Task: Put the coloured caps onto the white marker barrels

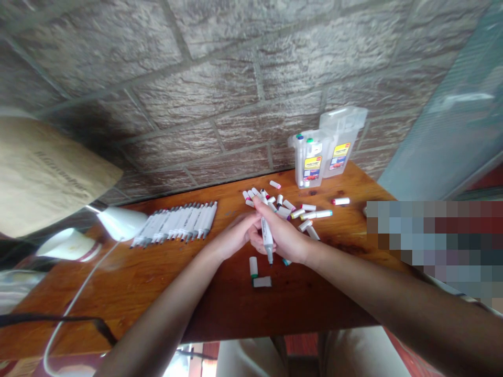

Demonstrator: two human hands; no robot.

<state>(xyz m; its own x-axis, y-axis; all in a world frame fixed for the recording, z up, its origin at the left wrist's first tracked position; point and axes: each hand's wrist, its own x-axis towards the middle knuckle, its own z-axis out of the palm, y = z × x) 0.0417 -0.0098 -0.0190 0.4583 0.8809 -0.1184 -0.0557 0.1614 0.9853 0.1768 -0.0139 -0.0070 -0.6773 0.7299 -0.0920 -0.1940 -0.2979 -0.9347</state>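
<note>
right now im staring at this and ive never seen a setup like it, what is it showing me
No machine here: just a person's bare hands, seen by one camera on their head, looking forward and down. The right hand grips a marker, bare tip down; the left hand meets the right, its exact hold hidden. A row of markers lies left on the wooden table. Short white pieces, apparently caps, are scattered near the hands. Two clear boxes stand at the back right, the front one holding markers.
</note>
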